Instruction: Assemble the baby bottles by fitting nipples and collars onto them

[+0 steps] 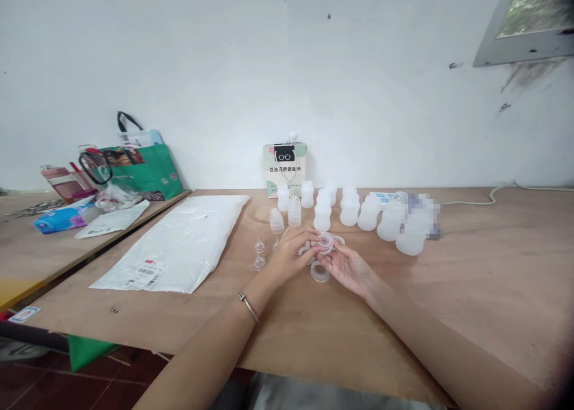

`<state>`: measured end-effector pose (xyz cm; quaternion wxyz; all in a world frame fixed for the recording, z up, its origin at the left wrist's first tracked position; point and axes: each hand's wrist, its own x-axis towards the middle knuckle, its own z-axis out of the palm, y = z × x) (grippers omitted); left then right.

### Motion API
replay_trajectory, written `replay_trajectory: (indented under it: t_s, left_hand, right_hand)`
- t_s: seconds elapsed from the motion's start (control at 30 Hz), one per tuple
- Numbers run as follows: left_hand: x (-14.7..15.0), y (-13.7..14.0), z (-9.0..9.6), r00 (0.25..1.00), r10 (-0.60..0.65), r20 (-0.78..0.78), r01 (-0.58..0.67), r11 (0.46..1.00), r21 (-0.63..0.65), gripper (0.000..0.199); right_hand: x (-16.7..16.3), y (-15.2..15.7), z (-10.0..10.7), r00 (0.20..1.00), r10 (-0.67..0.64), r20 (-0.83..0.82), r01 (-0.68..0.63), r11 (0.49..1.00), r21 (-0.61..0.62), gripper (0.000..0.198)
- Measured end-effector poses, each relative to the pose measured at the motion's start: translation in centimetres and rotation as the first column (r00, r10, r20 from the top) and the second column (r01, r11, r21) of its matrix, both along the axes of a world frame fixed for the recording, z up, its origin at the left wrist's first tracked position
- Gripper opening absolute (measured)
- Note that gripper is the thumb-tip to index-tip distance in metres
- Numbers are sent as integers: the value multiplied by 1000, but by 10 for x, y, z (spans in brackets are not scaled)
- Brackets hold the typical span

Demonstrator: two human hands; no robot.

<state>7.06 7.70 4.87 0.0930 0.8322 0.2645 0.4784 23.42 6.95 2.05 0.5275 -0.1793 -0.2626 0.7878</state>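
Note:
A translucent baby-bottle collar ring (325,242) is held up between my two hands. The fingers of my left hand (291,247) pinch its left side. My right hand (354,274) has its fingertips closed on the right side. Another collar ring (320,272) lies on the table just below, and more rings are partly hidden behind my fingers. Left of my hands stand clear silicone nipples (259,262) and a clear dome cap (277,220). Several frosted white bottles (322,211) stand behind and to the right.
A large white mailing bag (174,242) lies flat on the left of the wooden table (484,314). At the wall stands a paper bag (286,171). A green shopping bag (152,168) and a tissue pack (65,217) sit on the adjoining table. A white cable (488,199) runs along the back right.

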Motion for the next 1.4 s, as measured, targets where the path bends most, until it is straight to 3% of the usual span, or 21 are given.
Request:
replay_trajectory:
  t_s: [0.17, 0.4, 0.6, 0.8, 1.03, 1.4]
  left_hand:
    - [-3, -2, 2, 994, -28, -105, 27, 1000, -11, 34]
    - [-1, -6, 3, 998, 5, -67, -3, 1000, 20, 30]
    - [0, -11, 7, 992, 49, -118, -51, 998, -21, 56]
    - [1, -14, 11, 978, 34, -205, -39, 999, -19, 41]
    - [9, -20, 4, 971, 199, -131, -180, 974, 140, 38]
    - [13, -25, 11, 944, 327, -52, -307, 923, 232, 30]
  right_hand:
    - [-1, -1, 0, 998, 25, 64, -31, 996, 89, 17]
    - [0, 0, -3, 999, 6, 49, -9, 998, 64, 9]
    - [0, 0, -7, 991, -26, 131, 15, 996, 90, 22]
    - [-2, -1, -4, 974, -24, 225, -14, 986, 166, 22]
    - [-7, -8, 2, 959, -89, 270, 37, 981, 192, 16]
    - [-13, -17, 7, 964, -124, 236, 76, 977, 201, 17]
